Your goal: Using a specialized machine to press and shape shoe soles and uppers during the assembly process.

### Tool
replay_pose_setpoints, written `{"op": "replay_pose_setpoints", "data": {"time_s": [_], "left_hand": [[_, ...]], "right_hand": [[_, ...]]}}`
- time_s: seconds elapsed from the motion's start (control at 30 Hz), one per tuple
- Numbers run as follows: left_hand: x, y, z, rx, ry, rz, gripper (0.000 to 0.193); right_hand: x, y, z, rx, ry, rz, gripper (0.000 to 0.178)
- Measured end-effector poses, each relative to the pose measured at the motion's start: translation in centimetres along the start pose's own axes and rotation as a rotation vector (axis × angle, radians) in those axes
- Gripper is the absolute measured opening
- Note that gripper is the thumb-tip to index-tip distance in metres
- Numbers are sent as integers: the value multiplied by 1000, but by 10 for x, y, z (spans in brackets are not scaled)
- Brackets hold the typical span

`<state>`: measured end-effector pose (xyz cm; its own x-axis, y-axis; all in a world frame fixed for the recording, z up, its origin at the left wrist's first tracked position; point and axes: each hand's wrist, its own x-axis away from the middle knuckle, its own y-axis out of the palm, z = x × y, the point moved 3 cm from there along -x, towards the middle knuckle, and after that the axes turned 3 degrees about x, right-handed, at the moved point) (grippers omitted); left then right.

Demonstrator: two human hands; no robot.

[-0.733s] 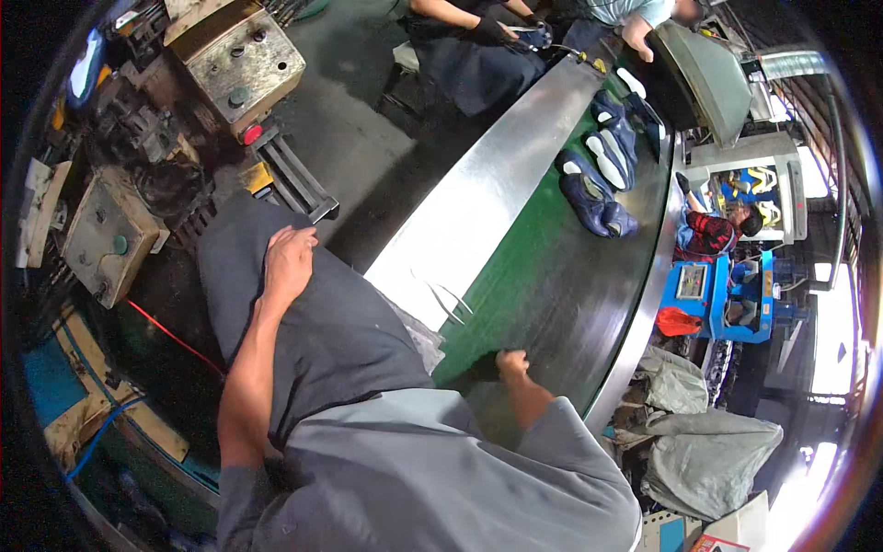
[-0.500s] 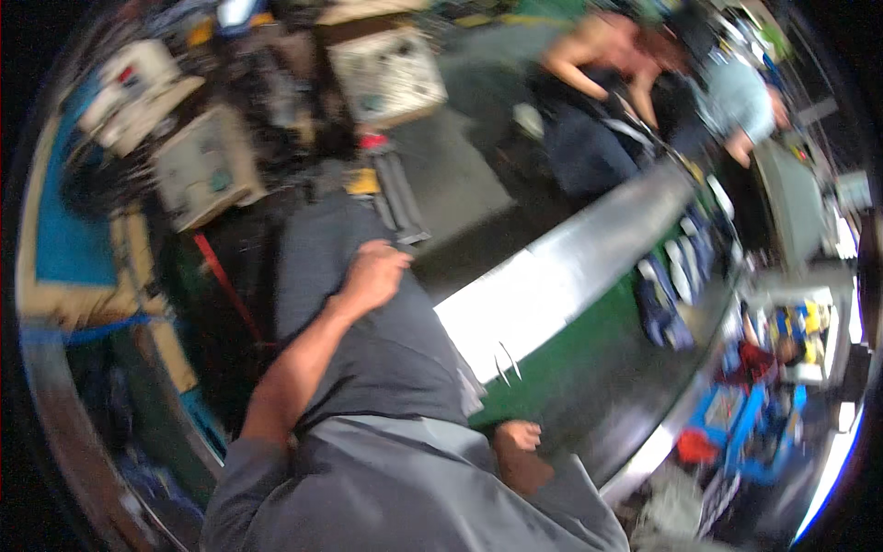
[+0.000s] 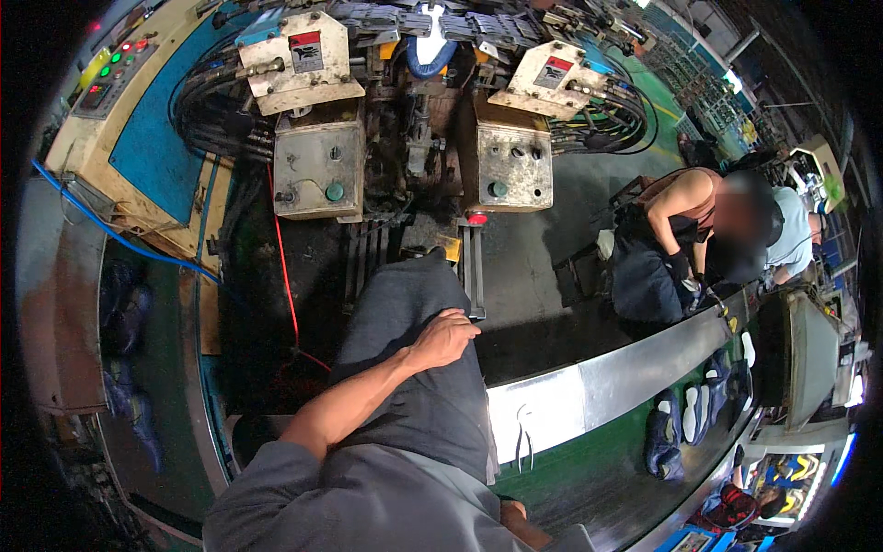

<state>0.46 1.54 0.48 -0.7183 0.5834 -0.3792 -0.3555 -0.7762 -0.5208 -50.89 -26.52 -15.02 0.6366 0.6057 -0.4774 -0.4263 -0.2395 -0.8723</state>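
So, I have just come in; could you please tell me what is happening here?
The person's left hand rests on the dark trousers, holding nothing that shows. The right hand, mostly hidden, is low by the green surface; its grip cannot be told. Pliers lie untouched on the metal ledge. Dark blue shoes are farther along the green surface, and a seated co-worker bends over something unclear.

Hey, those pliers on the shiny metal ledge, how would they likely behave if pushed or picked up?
The pliers look metallic, so they'd probably feel stiff and fairly heavy for their slim size. The ledge looks smooth and shiny, so a push might slide them easily. Lying flat with handles spread, they seem unlikely to roll.
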Motion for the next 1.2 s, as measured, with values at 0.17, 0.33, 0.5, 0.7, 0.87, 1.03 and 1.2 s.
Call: {"op": "replay_pose_setpoints", "data": {"time_s": [0.17,0.33,0.5,0.7,0.87,1.03,1.2], "left_hand": [[-4,8,-1,-2,11,-44,22],[-10,9,2,12,4,-111,23],[-25,-19,16,241,-189,-59,24],[-17,-91,-31,-123,-257,130,26],[21,-106,-80,-428,-428,144,35],[12,-117,-95,-388,-442,261,30],[12,-130,-116,-280,-323,463,22]], "right_hand": [[-34,-35,-9,46,-405,-407,37],[-40,-62,-31,88,-836,-838,41],[-13,-95,-119,-877,-1230,-385,56],[180,-266,-236,-1170,-1607,-1132,61],[364,-456,-290,-1055,-2058,-1096,73],[515,-599,-344,-1224,-2238,-1148,94],[629,-687,-379,-1331,-2320,-1359,84]]}}
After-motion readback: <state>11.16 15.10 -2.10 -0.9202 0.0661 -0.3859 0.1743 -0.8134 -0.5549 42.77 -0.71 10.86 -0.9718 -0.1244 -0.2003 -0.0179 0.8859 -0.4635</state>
